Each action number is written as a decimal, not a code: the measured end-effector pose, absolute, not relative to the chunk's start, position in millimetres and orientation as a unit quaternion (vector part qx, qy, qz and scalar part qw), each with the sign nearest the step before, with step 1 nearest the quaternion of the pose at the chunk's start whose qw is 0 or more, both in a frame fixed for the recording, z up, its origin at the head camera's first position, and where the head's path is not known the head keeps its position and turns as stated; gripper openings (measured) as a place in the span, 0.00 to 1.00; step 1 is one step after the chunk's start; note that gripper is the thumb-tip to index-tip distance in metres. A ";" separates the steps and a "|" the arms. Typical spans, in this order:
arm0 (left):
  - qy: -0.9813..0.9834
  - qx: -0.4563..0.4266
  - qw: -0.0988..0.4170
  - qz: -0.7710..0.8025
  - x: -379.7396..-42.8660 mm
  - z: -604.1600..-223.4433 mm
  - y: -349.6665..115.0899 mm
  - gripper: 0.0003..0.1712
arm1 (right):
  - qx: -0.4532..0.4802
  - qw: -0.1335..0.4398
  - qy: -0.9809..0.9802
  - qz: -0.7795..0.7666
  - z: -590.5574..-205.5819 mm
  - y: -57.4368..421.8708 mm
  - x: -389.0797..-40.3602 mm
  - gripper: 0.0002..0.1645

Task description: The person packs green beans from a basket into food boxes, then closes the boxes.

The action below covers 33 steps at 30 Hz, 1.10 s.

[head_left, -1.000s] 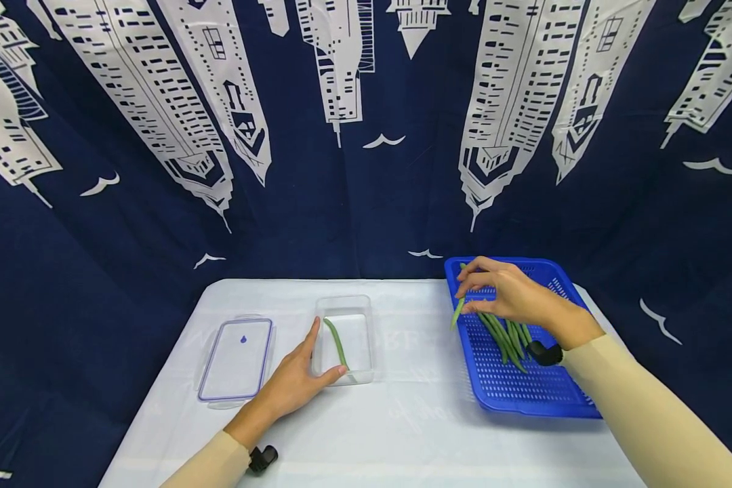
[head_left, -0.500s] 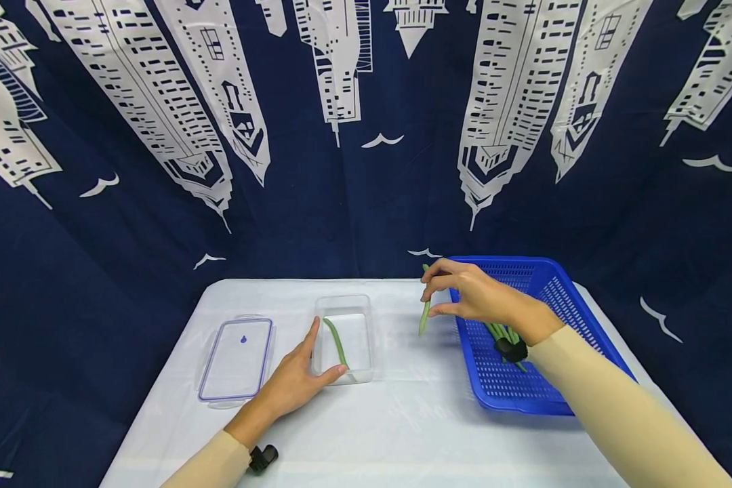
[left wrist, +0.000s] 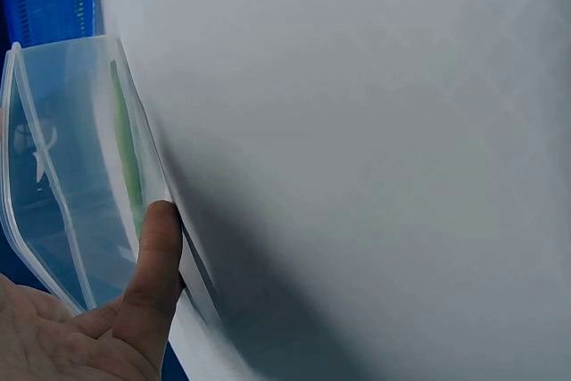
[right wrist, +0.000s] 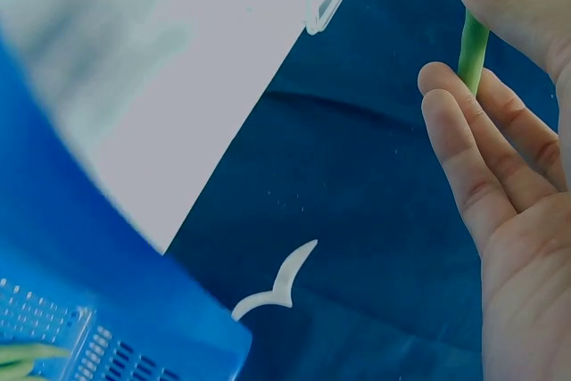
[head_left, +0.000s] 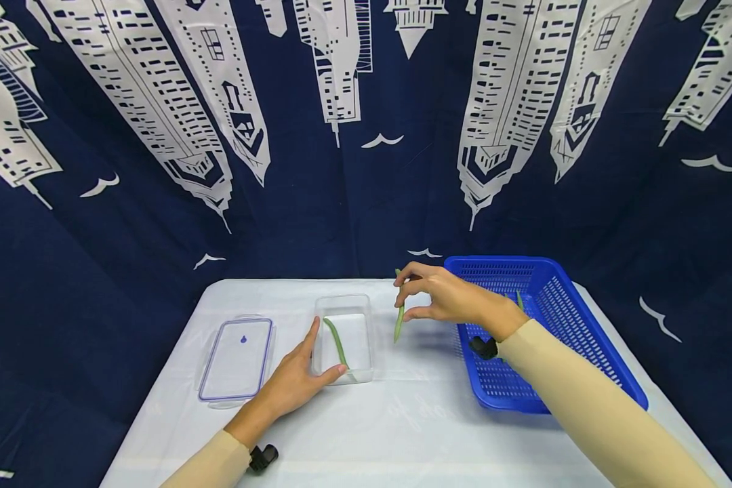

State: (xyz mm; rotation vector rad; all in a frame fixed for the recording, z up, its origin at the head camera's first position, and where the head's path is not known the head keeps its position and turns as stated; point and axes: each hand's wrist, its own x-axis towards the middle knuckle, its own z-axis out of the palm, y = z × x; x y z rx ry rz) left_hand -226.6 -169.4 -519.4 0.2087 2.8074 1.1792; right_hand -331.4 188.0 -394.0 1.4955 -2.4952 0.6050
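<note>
My right hand (head_left: 445,295) pinches a green bean (head_left: 399,327) between thumb and fingertips, above the table between the blue basket and a clear plastic container (head_left: 371,339). In the right wrist view, that bean (right wrist: 473,53) passes between the thumb and the fingers. A second green bean (head_left: 335,341) lies inside the container, along its left side. My left hand (head_left: 295,383) rests at the container's near left corner, index finger straight along its side and thumb at its front wall. The left wrist view has a straight finger (left wrist: 159,256) against the clear wall.
A blue perforated basket (head_left: 482,390) stands on the right with several green beans, mostly hidden under my right arm. To the container's left lies its clear lid (head_left: 234,359) with a blue-edged seal. Behind the white-covered table (head_left: 402,420) hangs a navy patterned cloth (head_left: 354,203).
My right hand has carried the green bean leftward from over the blue basket to near the container's right side. The left hand, container and lid have stayed in place.
</note>
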 end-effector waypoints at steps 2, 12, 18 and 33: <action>0.919 0.067 0.045 0.387 -226.5 -519.1 -169.5 0.72 | 0.505 0.082 -0.835 0.203 -394.9 182.2 -333.1 0.14; 0.917 0.065 0.047 0.390 -226.6 -519.1 -170.2 0.72 | 0.518 0.065 -0.829 0.203 -399.9 156.3 -340.6 0.12; 0.918 0.069 0.044 0.388 -227.2 -519.4 -170.8 0.71 | 0.527 0.050 -0.826 0.194 -403.2 141.5 -344.4 0.12; 0.918 0.069 0.046 0.387 -227.4 -517.4 -169.6 0.71 | 0.530 -0.014 -0.826 0.191 -412.0 97.9 -353.2 0.13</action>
